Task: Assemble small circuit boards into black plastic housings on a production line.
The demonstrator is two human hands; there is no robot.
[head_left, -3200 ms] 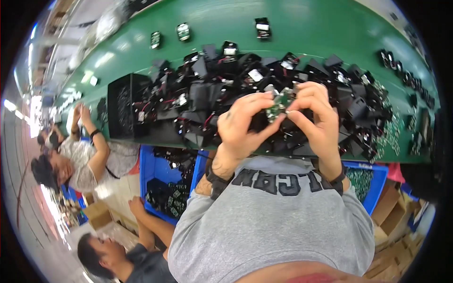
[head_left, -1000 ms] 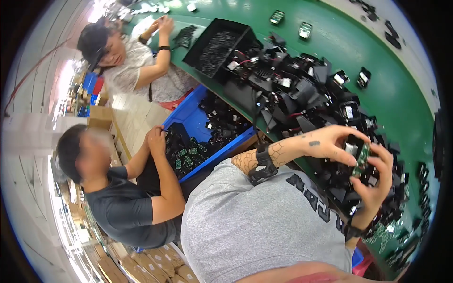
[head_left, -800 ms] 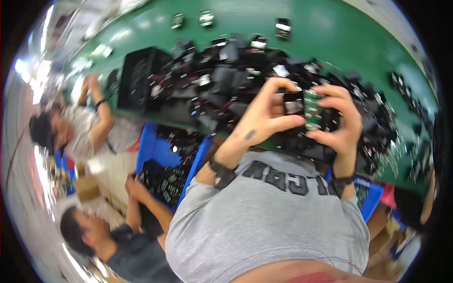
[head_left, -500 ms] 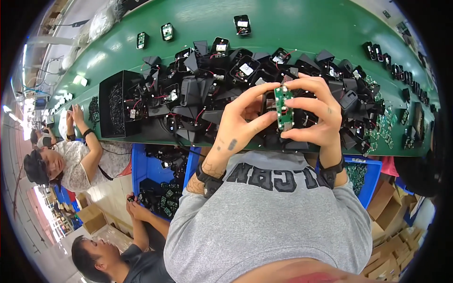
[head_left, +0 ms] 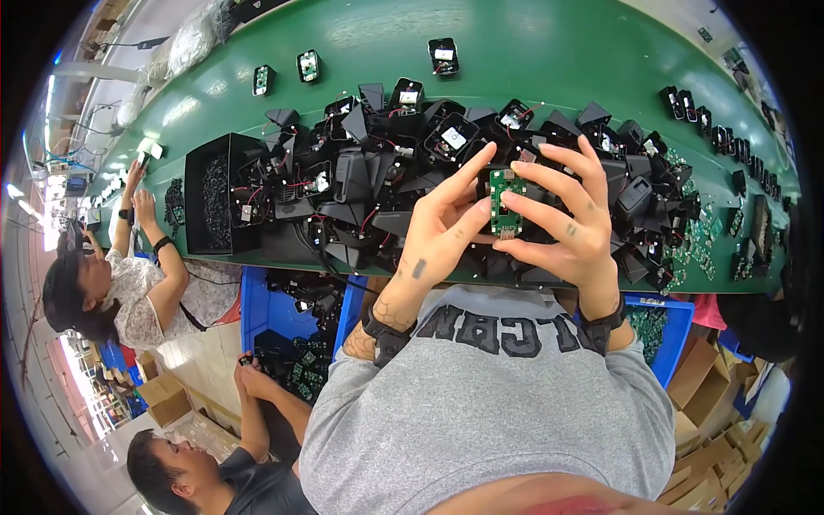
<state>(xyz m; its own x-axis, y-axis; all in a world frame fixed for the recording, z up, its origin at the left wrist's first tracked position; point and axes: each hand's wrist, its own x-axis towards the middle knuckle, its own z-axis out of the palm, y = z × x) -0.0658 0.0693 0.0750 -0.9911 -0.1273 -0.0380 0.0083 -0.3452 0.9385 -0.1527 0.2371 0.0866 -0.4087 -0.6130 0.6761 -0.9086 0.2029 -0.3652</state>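
Above a green surface (head_left: 549, 51) heaped with black housings (head_left: 360, 184), the left hand (head_left: 442, 236) and right hand (head_left: 566, 227) pinch a small green circuit board (head_left: 501, 203) between fingertips, not yet fitted into any housing, many apparently left

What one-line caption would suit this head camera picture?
Both hands, left hand and right hand, hold a small green circuit board above a pile of black housings.
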